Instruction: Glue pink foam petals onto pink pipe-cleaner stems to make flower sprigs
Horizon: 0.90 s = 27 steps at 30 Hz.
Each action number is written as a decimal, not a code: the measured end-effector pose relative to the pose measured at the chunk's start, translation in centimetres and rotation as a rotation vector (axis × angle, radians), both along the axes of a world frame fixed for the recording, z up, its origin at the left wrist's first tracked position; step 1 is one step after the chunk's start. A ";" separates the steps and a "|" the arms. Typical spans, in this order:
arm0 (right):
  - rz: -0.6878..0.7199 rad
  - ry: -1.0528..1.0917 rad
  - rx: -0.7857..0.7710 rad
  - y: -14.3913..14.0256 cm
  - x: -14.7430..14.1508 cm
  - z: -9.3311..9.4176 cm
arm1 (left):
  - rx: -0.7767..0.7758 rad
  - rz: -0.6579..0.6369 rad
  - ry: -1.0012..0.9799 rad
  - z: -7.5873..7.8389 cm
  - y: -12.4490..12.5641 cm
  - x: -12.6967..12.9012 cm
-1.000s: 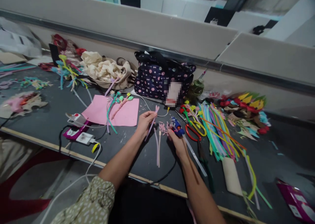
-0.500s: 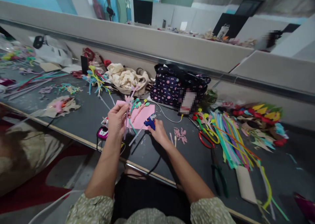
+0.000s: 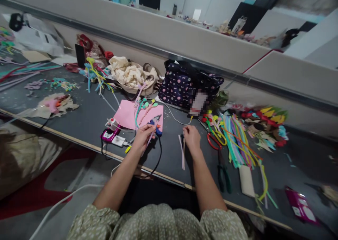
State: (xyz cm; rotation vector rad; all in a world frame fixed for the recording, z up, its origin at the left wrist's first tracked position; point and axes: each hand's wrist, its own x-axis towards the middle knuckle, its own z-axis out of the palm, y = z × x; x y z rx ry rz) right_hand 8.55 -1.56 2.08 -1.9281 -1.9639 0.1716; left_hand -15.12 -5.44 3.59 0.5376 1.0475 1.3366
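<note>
Lilac fuzzy stem (image 3: pixel 148 142) pinched in L hand (image 3: pixel 142 136); R hand (image 3: pixel 192 138) grip, can't tell; bare dark-grey tabletop (image 3: pixel 171 155) btwn, pale wooden edge (image 3: pixel 169 179) nr.

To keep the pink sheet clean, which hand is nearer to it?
Left. The left hand is by the near edge of the pink sheet; the right hand is farther, to its right.

Glue gun (image 3: pixel 158 131) put down; right hand (image 3: pixel 192 138) beside strips (image 3: pixel 182 156)
</note>
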 end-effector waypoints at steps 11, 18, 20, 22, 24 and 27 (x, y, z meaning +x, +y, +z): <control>0.125 -0.180 -0.192 3.8 3.2 -1.2 | -0.085 -0.047 0.024 -0.6 -0.7 6.0; 0.180 -0.135 -0.183 4.1 3.2 -0.8 | -0.068 -0.040 0.048 0.2 -1.4 6.3; 0.154 -0.083 -0.153 3.8 3.3 -0.2 | -0.054 -0.051 0.052 0.3 -1.5 6.4; 0.123 0.016 -0.133 3.1 3.2 0.6 | -0.038 -0.065 0.055 0.5 -1.7 6.5; 0.110 0.404 -0.132 2.1 2.9 1.7 | -0.027 -0.077 0.065 0.6 -1.9 6.7; 0.169 1.129 -0.202 0.1 2.0 3.3 | -0.013 -0.086 0.098 1.0 -2.4 6.8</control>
